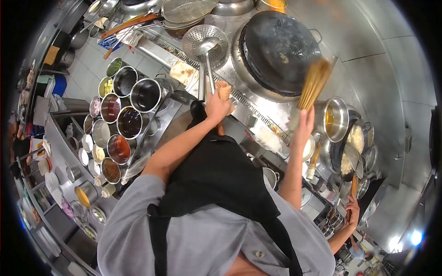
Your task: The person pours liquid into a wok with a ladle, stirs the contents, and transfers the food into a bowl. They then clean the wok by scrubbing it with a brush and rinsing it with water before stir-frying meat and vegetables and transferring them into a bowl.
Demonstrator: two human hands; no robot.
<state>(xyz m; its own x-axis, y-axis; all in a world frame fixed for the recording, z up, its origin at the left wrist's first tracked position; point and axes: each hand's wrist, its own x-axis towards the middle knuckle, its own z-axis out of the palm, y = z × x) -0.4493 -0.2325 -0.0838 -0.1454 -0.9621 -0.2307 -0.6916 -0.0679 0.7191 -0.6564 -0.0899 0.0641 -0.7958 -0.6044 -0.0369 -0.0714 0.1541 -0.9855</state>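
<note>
My left hand (217, 106) is closed around the handle of a metal ladle (208, 57), whose wooden end pokes out below my fist. A folded peach-coloured cloth (223, 90) sits against the same hand. The ladle's bowl lies over a perforated strainer (217, 36). My right hand (304, 120) grips a bamboo wok brush (316, 80), bristles up and slightly blurred, at the near right edge of a large black wok (278, 43). The wok rests on a round burner, with wet patches and a small pale scrap on its dark surface.
Pots of sauces (130, 122) crowd the left counter. Right of my brush stand a metal pot (335, 118) and a second bamboo brush (315, 158). A co-worker's hand (352, 209) holds a wooden-handled strainer (353, 156) at a wok with pale food. A wooden-handled mesh strainer (184, 10) lies at upper left.
</note>
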